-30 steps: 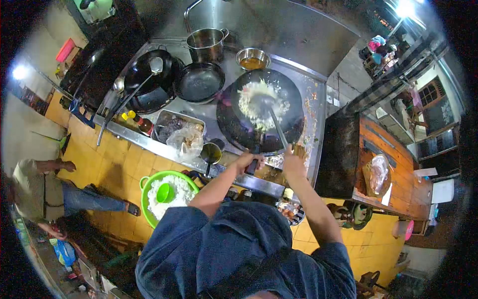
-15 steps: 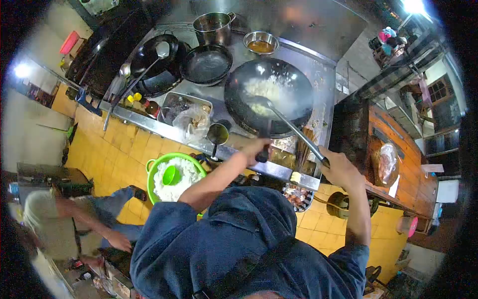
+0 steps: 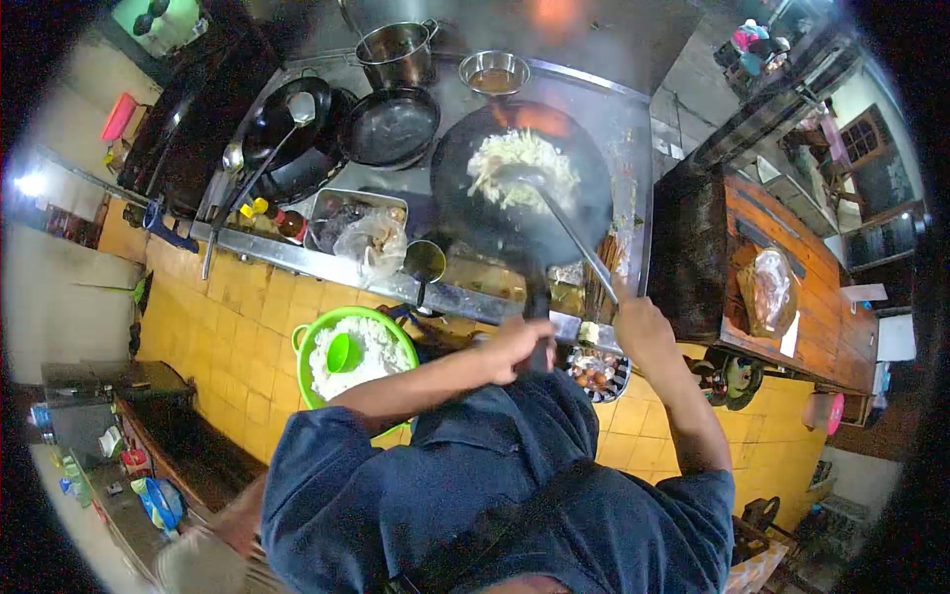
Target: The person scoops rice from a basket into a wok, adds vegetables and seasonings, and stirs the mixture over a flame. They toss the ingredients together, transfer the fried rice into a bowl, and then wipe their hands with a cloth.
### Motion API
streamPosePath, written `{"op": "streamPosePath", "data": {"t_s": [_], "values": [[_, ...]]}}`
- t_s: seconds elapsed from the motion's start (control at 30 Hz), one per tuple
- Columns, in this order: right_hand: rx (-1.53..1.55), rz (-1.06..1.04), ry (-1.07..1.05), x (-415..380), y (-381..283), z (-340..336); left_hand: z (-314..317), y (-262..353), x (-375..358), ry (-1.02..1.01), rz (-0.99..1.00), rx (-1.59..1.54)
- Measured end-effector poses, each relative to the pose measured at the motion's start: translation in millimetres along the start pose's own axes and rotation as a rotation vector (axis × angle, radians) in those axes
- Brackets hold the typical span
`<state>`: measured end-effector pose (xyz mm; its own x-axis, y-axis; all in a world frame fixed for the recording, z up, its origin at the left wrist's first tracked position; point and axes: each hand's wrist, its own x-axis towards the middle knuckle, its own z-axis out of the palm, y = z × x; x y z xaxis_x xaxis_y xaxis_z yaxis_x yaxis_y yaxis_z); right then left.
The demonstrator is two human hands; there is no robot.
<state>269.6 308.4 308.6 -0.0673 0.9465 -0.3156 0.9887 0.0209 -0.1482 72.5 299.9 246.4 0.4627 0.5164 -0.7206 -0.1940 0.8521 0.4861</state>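
Note:
My left hand (image 3: 524, 350) is closed round the dark handle of a large black wok (image 3: 465, 223). Pale chopped food (image 3: 524, 163) lies in the wok, with steam rising and an orange glow at its far rim. In my right hand (image 3: 643, 332) is the shaft of a long metal ladle (image 3: 574, 233), whose bowl rests in the food. Below the counter, left of my left forearm, stands a green basin (image 3: 302, 368) of white rice with a green scoop (image 3: 343, 352) in it.
A black pan (image 3: 390, 129), a metal pot (image 3: 396, 54) and a steel bowl (image 3: 494, 73) stand behind. A small saucepan (image 3: 425, 261) sits by the counter edge. At right is a wooden table (image 3: 811, 287); a blurred person (image 3: 203, 559) is at lower left.
My left hand and the wok handle have come nearer my body. The food is gathered higher in the wok, and an orange glow has appeared. The person at left has moved lower.

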Motion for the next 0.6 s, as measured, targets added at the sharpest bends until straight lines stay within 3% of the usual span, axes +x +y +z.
{"op": "streamPosePath", "data": {"t_s": [0.1, 0.2, 0.23, 0.33, 0.4, 0.43, 0.6], "values": [[0.099, -0.075, -0.054, -6, 10, -8, -10, 22, 6, -0.048, 0.038, 0.081], [0.118, -0.103, -0.096, -8, 2, -10, -69, 51, 91, -0.084, 0.158, 0.088], [0.064, -0.032, -0.063, -4, -1, -3, -65, 47, 91, 0.044, 0.17, 0.153], [0.028, 0.053, 0.002, 11, 2, 12, -27, 4, 46, 0.066, 0.134, 0.032], [0.101, 0.102, -0.111, 4, -9, -6, -4, -5, -3, -0.033, 0.063, 0.006], [0.122, -0.018, -0.015, -5, -3, -5, -3, -5, -4, -0.021, 0.033, -0.01], [0.103, -0.096, -0.036, -4, -3, 0, -73, 44, 91, -0.034, 0.144, 0.123]]}}
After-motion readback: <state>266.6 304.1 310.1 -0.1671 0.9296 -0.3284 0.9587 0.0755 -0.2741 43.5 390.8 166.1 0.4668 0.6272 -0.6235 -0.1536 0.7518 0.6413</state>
